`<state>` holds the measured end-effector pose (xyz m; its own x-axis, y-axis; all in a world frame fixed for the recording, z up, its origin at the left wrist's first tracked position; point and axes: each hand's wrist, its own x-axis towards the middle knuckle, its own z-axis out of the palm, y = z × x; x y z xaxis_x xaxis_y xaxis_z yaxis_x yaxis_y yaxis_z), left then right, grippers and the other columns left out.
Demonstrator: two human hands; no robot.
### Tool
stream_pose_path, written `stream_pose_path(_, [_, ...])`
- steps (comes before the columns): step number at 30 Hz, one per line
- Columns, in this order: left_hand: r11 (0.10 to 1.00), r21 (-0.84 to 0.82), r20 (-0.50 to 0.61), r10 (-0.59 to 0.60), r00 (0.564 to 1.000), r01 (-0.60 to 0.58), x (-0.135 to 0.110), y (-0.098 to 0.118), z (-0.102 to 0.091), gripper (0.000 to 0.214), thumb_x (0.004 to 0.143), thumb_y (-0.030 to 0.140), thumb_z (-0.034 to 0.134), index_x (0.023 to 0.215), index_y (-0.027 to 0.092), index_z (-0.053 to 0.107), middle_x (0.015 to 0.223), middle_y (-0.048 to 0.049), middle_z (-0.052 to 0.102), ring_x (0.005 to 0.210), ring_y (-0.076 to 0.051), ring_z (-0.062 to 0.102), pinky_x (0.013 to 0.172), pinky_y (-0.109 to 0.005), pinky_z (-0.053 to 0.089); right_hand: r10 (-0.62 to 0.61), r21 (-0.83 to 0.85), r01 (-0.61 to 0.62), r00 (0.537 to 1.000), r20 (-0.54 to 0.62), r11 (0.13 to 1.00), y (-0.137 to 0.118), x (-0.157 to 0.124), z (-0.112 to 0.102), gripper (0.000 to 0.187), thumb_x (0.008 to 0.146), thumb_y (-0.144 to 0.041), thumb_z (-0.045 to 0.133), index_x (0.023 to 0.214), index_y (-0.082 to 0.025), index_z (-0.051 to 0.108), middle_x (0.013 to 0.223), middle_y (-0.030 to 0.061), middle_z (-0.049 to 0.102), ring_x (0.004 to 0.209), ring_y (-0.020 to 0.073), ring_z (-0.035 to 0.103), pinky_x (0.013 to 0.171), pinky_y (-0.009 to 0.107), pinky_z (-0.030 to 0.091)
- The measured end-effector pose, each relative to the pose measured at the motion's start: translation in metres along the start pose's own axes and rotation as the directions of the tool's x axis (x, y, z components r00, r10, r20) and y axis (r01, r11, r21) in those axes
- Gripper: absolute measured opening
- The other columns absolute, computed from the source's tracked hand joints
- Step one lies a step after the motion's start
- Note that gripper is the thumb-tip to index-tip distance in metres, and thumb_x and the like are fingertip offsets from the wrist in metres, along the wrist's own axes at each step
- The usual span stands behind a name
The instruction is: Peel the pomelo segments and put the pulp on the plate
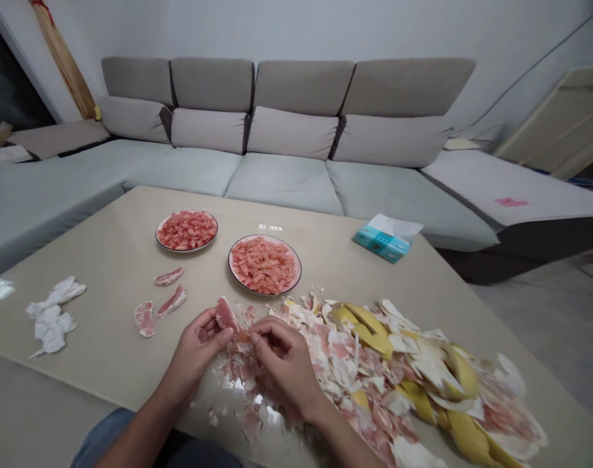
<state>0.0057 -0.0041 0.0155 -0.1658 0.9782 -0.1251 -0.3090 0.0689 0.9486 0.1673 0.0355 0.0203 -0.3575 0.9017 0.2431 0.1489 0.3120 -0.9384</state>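
Note:
My left hand [199,344] grips a peeled pomelo segment [225,313], its pink flesh showing above the thumb. At the segment's lower right end, my right hand [287,364] pinches with thumb and forefinger; the exact bit between the fingertips is too small to make out. Scraps of membrane [250,422] lie beneath both hands. Three more segments rest left of my left hand, one of them a curved segment [172,301]. Beyond the hands, loose pink pulp [264,265] heaps on a dark-rimmed plate [299,265]. A second plate [158,238] farther left also bears pulp [187,231].
A large pile of yellow peel [465,432] and white pith spreads across the table's right side. Crumpled tissues [55,318] lie at the left, and a blue tissue pack [384,240] at the back right. A grey sofa [281,179] stands behind the table [320,224].

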Motion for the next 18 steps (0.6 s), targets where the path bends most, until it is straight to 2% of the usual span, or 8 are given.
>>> stream_pose_path(4, [1.0,-0.006,-0.027,-0.013,1.0,0.013,-0.001,0.0,-0.002,0.038,0.074,0.03,0.076,0.108,0.018,0.066,0.104,-0.0085,0.069,0.097,-0.022,0.062,0.085,-0.028,0.047,0.009,-0.051,-0.009,1.0,0.011,0.999,0.002,0.0,0.001,0.012,0.082,-0.021,0.062,0.075,-0.02,0.071,0.071,0.0016,0.067,0.061,0.0141,0.057,0.056,0.024,0.042])
stream_pose_path(8, [1.0,0.017,-0.022,-0.005,1.0,0.006,0.0,0.0,-0.005,0.047,0.072,0.03,0.077,0.116,0.021,0.065,0.114,-0.0097,0.068,0.108,-0.024,0.061,0.09,-0.03,0.048,-0.049,-0.093,0.05,0.999,0.006,0.994,0.006,-0.001,0.002,0.01,0.079,-0.017,0.063,0.077,-0.02,0.072,0.073,0.0023,0.068,0.062,0.0148,0.059,0.057,0.025,0.044])
stream_pose_path(11, [0.999,0.041,-0.004,0.013,1.0,-0.013,0.001,-0.002,-0.005,0.046,0.072,0.028,0.077,0.116,0.021,0.065,0.116,-0.0095,0.068,0.114,-0.026,0.059,0.093,-0.032,0.048,-0.127,-0.1,0.125,0.992,-0.015,0.987,0.006,0.0,0.002,0.012,0.079,-0.014,0.064,0.082,-0.022,0.073,0.077,0.0035,0.068,0.069,0.0164,0.062,0.062,0.027,0.047])
stream_pose_path(15, [0.995,0.097,0.03,0.01,0.999,-0.013,0.0,-0.002,-0.002,0.042,0.073,0.026,0.076,0.114,0.021,0.067,0.115,-0.0091,0.068,0.11,-0.025,0.062,0.095,-0.035,0.048,-0.214,-0.125,0.208,0.976,-0.038,0.97,0.008,-0.001,0.002,0.015,0.083,-0.017,0.063,0.091,-0.023,0.074,0.082,0.0049,0.068,0.071,0.0169,0.064,0.061,0.027,0.049])
stream_pose_path(18, [0.985,0.163,0.032,0.06,0.998,-0.064,-0.001,0.0,0.0,0.039,0.074,0.024,0.074,0.113,0.023,0.069,0.118,-0.0081,0.064,0.111,-0.025,0.06,0.097,-0.035,0.048,-0.265,-0.195,0.259,0.964,-0.007,0.946,0.01,-0.003,0.002,0.016,0.085,-0.018,0.061,0.094,-0.024,0.073,0.084,0.0056,0.069,0.075,0.0177,0.065,0.067,0.028,0.051])
